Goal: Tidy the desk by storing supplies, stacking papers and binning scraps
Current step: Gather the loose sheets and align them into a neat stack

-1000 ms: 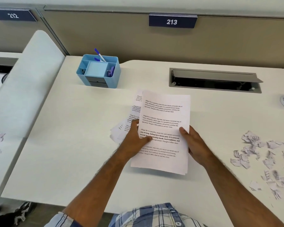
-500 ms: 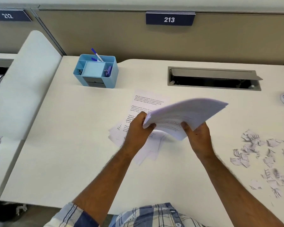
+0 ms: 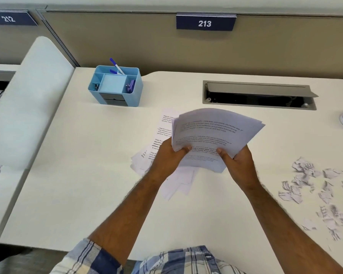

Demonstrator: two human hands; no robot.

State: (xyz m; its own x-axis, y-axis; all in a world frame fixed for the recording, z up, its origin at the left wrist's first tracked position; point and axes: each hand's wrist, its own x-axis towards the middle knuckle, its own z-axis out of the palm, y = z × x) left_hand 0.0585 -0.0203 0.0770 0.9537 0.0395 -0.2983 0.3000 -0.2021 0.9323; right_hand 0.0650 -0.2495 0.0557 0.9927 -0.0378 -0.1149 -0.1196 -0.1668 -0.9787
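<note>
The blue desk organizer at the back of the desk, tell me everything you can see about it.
The blue desk organizer is a light blue, plastic-looking box with rounded corners, standing upright on the white desk near the partition, left of the papers. Its top is split into compartments around a pale centre tray. Two blue-capped pens lean in the back one, a purple item sits at right, small clips at left. A dark grey panel, perhaps drawers, fills its front. No hand touches it.

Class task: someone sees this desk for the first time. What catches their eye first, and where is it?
A sheaf of printed pages held mid-desk by the left hand and right hand. Torn paper scraps litter the right side; a blue organiser stands back-left.
</note>
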